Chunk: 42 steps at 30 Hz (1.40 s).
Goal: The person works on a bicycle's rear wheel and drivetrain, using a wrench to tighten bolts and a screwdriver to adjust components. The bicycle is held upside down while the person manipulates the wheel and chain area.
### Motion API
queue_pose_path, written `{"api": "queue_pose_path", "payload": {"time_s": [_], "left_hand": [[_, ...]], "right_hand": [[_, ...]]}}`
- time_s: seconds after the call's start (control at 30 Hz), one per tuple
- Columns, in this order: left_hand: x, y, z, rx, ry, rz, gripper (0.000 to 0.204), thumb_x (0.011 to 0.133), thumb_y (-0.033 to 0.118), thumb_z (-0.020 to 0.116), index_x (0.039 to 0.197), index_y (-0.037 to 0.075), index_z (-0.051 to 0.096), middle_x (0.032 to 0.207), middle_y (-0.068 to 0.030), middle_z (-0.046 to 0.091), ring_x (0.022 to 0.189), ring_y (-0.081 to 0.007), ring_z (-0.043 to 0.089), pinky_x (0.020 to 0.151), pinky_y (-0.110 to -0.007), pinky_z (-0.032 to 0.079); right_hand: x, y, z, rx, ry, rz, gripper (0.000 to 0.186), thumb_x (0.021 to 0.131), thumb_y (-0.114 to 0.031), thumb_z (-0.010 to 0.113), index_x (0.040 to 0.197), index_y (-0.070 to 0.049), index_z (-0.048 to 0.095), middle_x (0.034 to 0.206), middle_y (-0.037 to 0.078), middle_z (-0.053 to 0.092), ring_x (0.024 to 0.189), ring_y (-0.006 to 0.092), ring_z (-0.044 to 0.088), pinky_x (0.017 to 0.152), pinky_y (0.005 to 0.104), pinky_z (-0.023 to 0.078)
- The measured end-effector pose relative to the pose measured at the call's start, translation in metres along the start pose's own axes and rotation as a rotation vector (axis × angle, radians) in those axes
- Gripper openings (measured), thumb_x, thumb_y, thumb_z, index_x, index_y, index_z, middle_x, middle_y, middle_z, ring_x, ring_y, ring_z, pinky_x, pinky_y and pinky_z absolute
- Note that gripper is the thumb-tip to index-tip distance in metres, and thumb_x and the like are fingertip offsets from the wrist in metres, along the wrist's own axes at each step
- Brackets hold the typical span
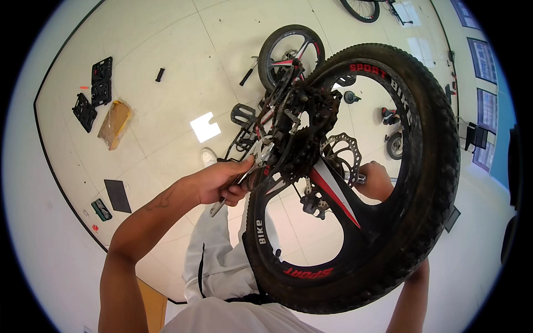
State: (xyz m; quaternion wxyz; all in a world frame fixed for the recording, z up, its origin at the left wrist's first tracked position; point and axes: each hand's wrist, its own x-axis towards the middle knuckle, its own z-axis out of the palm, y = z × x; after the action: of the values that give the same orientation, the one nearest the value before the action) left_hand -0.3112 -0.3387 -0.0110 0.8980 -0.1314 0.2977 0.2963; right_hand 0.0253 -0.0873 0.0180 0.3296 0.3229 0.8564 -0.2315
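Note:
A bicycle wheel with a knobbly black tire and wide black, red and white spokes fills the right half of the view. At its hub sit the dark, greasy sprockets and the rear derailleur parts. My left hand is closed around a silver wrench, whose upper end meets the frame beside the sprockets. On the far side of the wheel, seen between the spokes, my right hand grips a silver socket wrench near the hub, next to the disc brake rotor. The wheel hides part of my right forearm.
The bicycle's other wheel and a pedal extend away from me. Left on the tiled floor lie black tool cases, a yellow box and a dark flat panel. Another bicycle is at the far edge.

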Motion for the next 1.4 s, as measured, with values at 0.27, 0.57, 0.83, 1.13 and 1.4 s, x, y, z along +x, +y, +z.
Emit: {"api": "queue_pose_path", "payload": {"time_s": [0.27,0.57,0.83,1.13,1.4], "left_hand": [[0.004,-0.003,0.002,0.078,-0.003,0.074,0.066,0.093,0.071,0.035,0.077,0.01,0.052,0.055,0.0009,0.035,0.047,-0.0103,0.024,0.045,-0.026,0.023],[0.006,0.0,0.003,0.083,0.114,0.088,0.06,0.096,0.063,0.038,0.074,0.01,0.053,0.051,0.0018,0.032,0.044,-0.0106,0.023,0.044,-0.026,0.022],[0.002,-0.002,0.005,-0.006,0.063,0.027,0.058,0.094,0.064,0.042,0.075,0.011,0.057,0.05,0.003,0.031,0.044,-0.0107,0.023,0.046,-0.028,0.023],[-0.007,0.001,0.009,-0.01,0.133,-0.035,0.056,0.095,0.063,0.041,0.072,0.013,0.051,0.051,0.0038,0.03,0.044,-0.0088,0.02,0.045,-0.026,0.022],[-0.013,-0.002,0.015,0.004,0.208,0.066,0.057,0.095,0.062,0.043,0.066,0.013,0.046,0.051,0.0046,0.028,0.043,-0.0083,0.02,0.044,-0.026,0.02]], "right_hand": [[-0.001,-0.015,-0.016,0.023,0.006,-0.014,0.013,0.071,-0.02,0.068,0.067,-0.007,0.067,0.061,0.016,0.06,0.063,0.0345,0.062,0.057,0.0438,0.047],[0.001,-0.02,-0.023,-0.001,-0.002,-0.033,0.014,0.071,-0.022,0.068,0.068,-0.007,0.067,0.062,0.016,0.061,0.065,0.0346,0.062,0.058,0.0441,0.048],[-0.008,-0.019,-0.025,-0.001,0.002,-0.046,0.016,0.071,-0.023,0.068,0.069,-0.007,0.068,0.064,0.016,0.061,0.066,0.0346,0.063,0.059,0.0443,0.048],[-0.002,-0.008,-0.016,0.027,0.026,-0.061,0.017,0.071,-0.024,0.069,0.069,-0.007,0.068,0.065,0.016,0.062,0.068,0.0347,0.063,0.06,0.0445,0.049],[-0.008,0.01,-0.002,0.02,0.098,-0.154,0.018,0.071,-0.025,0.069,0.07,-0.007,0.068,0.066,0.016,0.063,0.069,0.0347,0.063,0.061,0.0448,0.049]]}}
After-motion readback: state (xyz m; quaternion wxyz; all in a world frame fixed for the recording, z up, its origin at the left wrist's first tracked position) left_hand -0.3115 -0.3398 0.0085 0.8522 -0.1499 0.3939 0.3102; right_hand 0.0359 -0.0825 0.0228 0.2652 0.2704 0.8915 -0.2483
